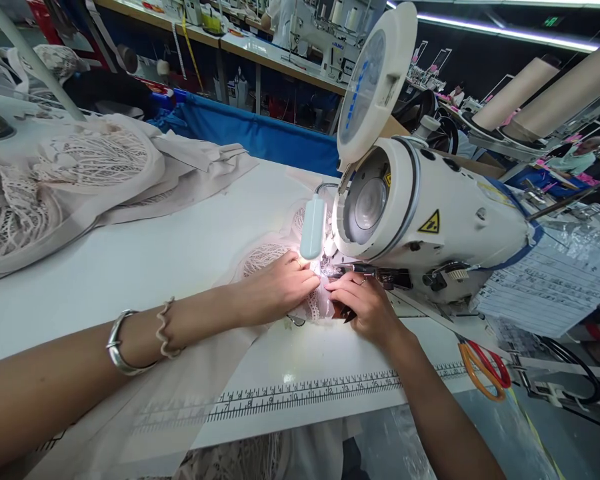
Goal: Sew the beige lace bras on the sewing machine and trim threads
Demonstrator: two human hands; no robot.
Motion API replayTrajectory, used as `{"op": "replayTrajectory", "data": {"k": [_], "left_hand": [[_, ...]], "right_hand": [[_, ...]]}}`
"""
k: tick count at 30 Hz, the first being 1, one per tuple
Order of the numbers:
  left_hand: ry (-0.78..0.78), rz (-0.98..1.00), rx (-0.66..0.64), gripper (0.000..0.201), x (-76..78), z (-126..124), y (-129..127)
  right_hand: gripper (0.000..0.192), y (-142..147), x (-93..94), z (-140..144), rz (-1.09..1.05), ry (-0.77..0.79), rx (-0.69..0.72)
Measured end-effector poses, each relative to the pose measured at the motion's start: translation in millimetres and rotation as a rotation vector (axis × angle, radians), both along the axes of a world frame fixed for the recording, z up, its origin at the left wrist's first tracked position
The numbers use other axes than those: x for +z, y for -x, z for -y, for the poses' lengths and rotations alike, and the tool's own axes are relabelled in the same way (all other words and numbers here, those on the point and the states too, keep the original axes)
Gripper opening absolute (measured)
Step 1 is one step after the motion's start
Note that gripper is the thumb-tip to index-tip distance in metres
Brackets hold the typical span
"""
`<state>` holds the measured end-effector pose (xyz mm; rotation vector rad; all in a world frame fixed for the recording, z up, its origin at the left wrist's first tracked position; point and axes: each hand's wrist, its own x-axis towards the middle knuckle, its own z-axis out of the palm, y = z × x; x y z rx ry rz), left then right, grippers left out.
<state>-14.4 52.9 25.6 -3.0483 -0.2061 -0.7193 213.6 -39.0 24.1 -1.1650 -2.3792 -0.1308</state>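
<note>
Pale pink lace fabric [263, 259] lies under the head of a white sewing machine [450, 200]. My left hand [285, 288] presses on the lace just left of the needle area, its fingers closed together on the cloth. On the other side, my right hand [367, 305] has curled fingers at the fabric's right edge. A dark pointed thing [349, 313] shows beneath those fingers; its kind is unclear. A small lamp [312, 227] lights the spot between both hands. Sheer cloth [200, 393] trails under my left forearm. The needle itself is hidden.
More lace pieces [95, 160] are heaped at the left. A printed ruler [300, 393] runs along the table's front edge. Orange-handled scissors [475, 373] hang at the right, below a written sheet [545, 280]. The machine's round cover [375, 87] stands raised. Blue cloth [260, 130] hangs behind.
</note>
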Motion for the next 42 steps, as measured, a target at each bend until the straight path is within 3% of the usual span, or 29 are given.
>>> {"op": "replayTrajectory", "data": {"k": [5,10,15,24,31,36,42], "left_hand": [[0.092,-0.021,0.026,0.008,-3.5,-1.0,1.8],[0.125,0.021,0.034,0.016,-7.2,1.2,0.4],[0.085,-0.047,-0.135,0.030,-8.5,10.4,-4.0],[0.030,-0.027,-0.073,0.033,-14.5,13.7,-2.4],[0.057,0.038,-0.037,0.039,-26.4,5.0,-3.2],[0.049,0.006,-0.018,0.039,-21.8,-3.5,-1.8],[0.109,-0.047,0.009,0.037,-10.9,-12.4,-2.0]], "right_hand": [[0.035,-1.7,-1.2,-0.3,0.017,-0.007,-0.017],[0.028,-2.8,-1.9,-0.6,0.023,-0.030,-0.028],[0.019,-0.9,-0.5,0.1,-0.017,-0.050,-0.006],[0.024,-4.8,-1.5,3.6,-0.070,0.057,0.005],[0.031,-5.1,-2.2,1.1,-0.028,-0.026,-0.015],[0.046,-3.9,-0.4,0.0,-0.002,-0.024,-0.017],[0.048,-7.0,-6.3,0.3,-0.004,-0.031,-0.068]]}}
